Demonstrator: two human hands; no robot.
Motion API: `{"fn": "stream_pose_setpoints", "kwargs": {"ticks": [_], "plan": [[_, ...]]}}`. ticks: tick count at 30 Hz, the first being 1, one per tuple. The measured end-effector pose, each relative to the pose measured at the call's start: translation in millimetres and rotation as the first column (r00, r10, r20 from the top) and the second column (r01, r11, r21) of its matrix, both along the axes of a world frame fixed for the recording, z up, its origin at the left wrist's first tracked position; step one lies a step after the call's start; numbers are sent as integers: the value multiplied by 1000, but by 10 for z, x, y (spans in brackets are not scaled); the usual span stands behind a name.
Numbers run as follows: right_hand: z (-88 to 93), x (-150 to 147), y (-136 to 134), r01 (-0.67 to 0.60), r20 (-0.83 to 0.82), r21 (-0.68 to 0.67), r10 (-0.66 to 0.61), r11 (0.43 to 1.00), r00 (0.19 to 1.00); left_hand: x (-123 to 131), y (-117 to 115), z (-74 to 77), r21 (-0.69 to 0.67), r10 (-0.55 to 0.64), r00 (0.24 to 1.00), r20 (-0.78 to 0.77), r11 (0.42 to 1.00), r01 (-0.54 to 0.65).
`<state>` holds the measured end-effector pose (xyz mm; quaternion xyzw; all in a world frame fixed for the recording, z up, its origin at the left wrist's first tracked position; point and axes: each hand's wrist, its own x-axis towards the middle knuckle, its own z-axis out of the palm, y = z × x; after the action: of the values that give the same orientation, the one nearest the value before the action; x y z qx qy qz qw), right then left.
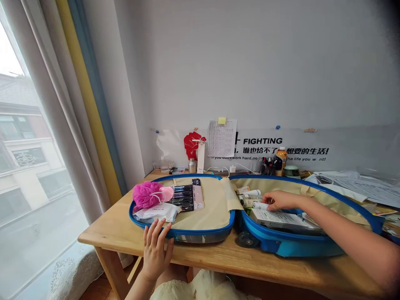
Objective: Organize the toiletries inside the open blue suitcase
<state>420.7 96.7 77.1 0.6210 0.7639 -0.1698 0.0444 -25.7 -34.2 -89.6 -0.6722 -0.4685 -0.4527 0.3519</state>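
Observation:
A blue suitcase (229, 241) lies spread open on the wooden table, its two beige-lined halves side by side. My left hand (156, 250) rests with fingers apart over the front rim of the left half. Beside its fingertips are a white soft packet (159, 212), a magenta bath puff (146, 195) and a pack of dark-handled toothbrushes (184, 198). Inside the right half, my right hand (278, 201) has its fingers closed at the end of a small white bottle (260, 206). Another white tube (253, 193) and a flat printed box (278, 218) lie close by.
Behind the suitcase stand an orange-labelled bottle (281, 160), a small metallic jar (191, 166) and a white upright device (201, 157). Papers (350, 187) are piled at the right. A suitcase wheel (248, 239) juts toward the table's front edge. A curtain (68, 104) hangs left.

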Motion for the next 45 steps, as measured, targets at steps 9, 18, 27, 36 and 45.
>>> {"fn": "stream_pose_setpoints", "kwargs": {"ticks": [9, 18, 27, 36, 45], "plan": [[-58, -31, -8, -17, 15, 68, 17, 998, 1000, 7, -6, 46, 7, -7, 1000, -9, 1000, 7], [321, -308, 7, -63, -334, 173, 119, 983, 935, 16, -16, 37, 3, 11, 1000, -10, 1000, -11], [95, -1936, -100, -307, -230, 274, 372, 911, 899, 11, -11, 35, 2, 12, 1000, -19, 1000, -12], [-277, -2577, -153, -418, -94, 228, 448, 879, 889, 3, -4, 0, -5, 20, 1000, -5, 1000, -20], [13, -2300, -68, -379, -136, 229, 415, 897, 900, -4, -1, 3, -9, 15, 1000, -19, 1000, -15]]}}
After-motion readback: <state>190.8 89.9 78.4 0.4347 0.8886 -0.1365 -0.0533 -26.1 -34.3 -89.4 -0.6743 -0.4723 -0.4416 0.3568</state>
